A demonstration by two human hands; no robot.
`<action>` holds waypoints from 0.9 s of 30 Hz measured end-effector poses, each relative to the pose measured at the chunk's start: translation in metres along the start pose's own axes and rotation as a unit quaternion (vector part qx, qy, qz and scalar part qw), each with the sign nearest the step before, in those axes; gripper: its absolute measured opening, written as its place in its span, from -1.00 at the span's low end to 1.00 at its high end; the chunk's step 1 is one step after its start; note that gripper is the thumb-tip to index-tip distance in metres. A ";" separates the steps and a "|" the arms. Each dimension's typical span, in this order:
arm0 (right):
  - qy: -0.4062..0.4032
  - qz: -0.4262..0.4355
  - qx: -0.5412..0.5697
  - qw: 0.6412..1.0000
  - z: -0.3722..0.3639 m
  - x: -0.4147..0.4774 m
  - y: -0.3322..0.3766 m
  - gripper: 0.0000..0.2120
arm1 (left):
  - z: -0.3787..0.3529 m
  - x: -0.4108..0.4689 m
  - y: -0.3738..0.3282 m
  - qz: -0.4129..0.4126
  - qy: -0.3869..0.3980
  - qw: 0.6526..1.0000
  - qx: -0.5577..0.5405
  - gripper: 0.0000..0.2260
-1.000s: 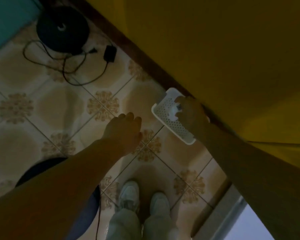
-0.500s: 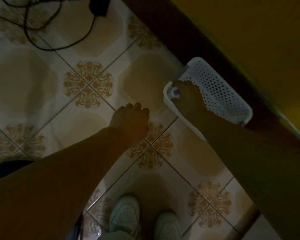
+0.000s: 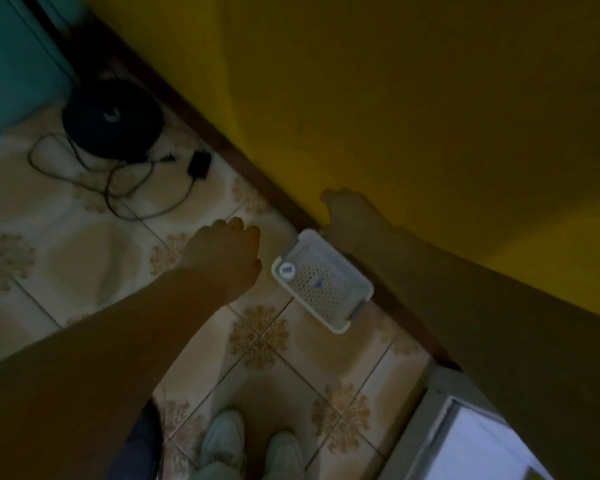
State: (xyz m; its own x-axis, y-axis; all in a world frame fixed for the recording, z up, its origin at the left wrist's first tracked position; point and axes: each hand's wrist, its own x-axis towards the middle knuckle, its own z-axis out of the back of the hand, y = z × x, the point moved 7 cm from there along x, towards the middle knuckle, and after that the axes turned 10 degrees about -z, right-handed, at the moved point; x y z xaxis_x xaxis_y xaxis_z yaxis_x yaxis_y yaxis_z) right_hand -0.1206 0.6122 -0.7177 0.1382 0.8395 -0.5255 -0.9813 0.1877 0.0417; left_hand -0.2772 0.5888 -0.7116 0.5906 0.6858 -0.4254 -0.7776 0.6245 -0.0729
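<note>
A white perforated plastic basket (image 3: pixel 328 297) lies on the tiled floor against the dark skirting of a yellow wall. In its near-left corner sits a small round white object with a blue mark (image 3: pixel 286 270). A small bluish bit (image 3: pixel 316 282) lies on the basket's bottom. My right hand (image 3: pixel 347 211) hangs above the basket's far end, in front of the wall, dim and blurred, with nothing seen in it. To the basket's left, my left hand (image 3: pixel 227 258) hovers over the tiles, fingers loosely curled and empty.
A black round base (image 3: pixel 111 119) with a loose cable (image 3: pixel 125 192) and a black adapter (image 3: pixel 199 164) lies at the far left, beside a teal surface (image 3: pixel 14 64). My pale shoes (image 3: pixel 222 441) stand below. A bright opening (image 3: pixel 482 448) shows at bottom right.
My right hand has let go of the small white object, left it in the basket's corner and risen toward the wall. The view has pulled back and up.
</note>
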 end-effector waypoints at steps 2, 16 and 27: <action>-0.005 -0.006 -0.009 1.000 0.076 -0.035 0.003 -0.59 | 0.065 -0.027 -0.002 0.006 -0.022 1.000 0.009 -0.70; -0.179 -0.071 0.005 0.981 0.446 -0.349 0.020 -0.65 | 0.460 -0.268 -0.050 0.012 -0.170 0.985 0.022 -0.77; -0.317 -0.192 0.086 0.925 0.494 -0.661 -0.037 -0.65 | 0.555 -0.435 -0.206 -0.137 -0.267 0.953 0.047 -0.60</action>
State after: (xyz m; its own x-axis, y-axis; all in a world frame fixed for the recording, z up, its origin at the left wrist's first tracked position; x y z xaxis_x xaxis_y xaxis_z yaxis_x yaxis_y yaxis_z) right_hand -0.1100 0.3020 0.0476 0.5758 0.8144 0.0724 -0.8157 0.5662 0.1188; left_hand -0.2540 0.3691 -0.0113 0.8138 0.5689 0.1188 -0.5705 0.8210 -0.0232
